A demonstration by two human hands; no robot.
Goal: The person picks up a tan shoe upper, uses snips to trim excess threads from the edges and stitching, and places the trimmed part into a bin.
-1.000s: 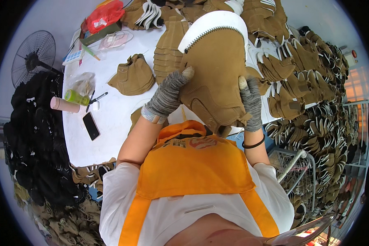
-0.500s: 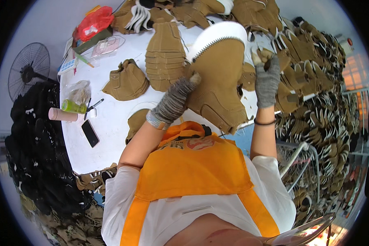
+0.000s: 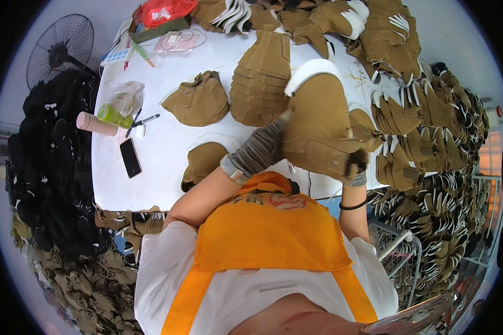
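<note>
A: Upper status?
B: Brown boot upper is held above the white surface, right of the stacked uppers. Left edge is gripped by the left hand.
A: Right grip?
B: Right hand was seen clear 0.5 s ago; now it's tucked behind the lower end, mostly hidden. Closure can't be told.

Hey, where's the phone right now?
In the head view, the black phone lies on the white table's left side, below and right of the pink cylinder.
</note>
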